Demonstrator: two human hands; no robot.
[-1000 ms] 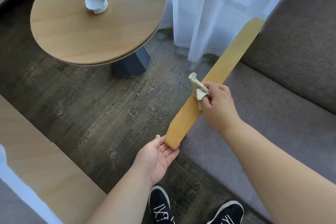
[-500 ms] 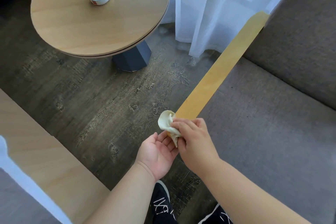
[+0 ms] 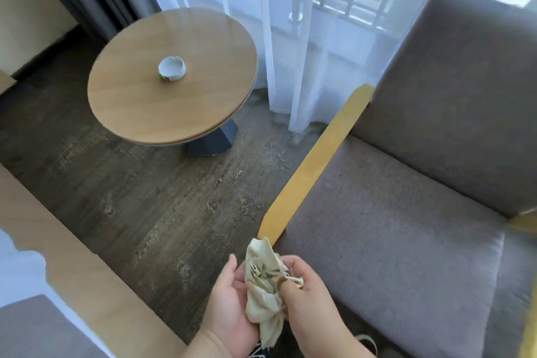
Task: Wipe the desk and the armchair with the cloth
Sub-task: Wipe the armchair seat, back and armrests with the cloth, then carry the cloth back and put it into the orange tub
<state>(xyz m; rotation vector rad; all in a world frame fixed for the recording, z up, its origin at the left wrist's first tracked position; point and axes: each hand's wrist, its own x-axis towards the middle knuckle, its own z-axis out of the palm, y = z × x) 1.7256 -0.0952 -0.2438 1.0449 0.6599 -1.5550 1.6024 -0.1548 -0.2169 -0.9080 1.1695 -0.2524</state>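
Between two bare hands, just off the near tip of a chair's wooden armrest, a crumpled pale cloth is gathered into a loose bundle. Its long axis runs roughly up and down the frame: one peak points up toward the armrest end, and a tapering tail hangs down toward the person. The left hand lies palm up and cupped under the cloth, fingers loosely spread. The right hand closes over it from the other side, fingertips pinching a fold at the bundle's middle. The cloth touches neither chair nor table.

The armchair fills the right side, with a grey-brown fabric seat and back. Its yellow wooden armrest runs diagonally from beside the cloth up toward the curtain. A second yellow arm shows at the far right edge.

Dark wood-grain flooring spreads across the middle. A round wooden side table on a dark blue base stands at upper left, well apart from the hands, carrying a small white ashtray near its centre. Sheer white curtains hang behind, with a railing visible through them and a dark drape at far left. A light wooden desk edge crosses the lower left corner. Dark shoes peek out below the wrists.
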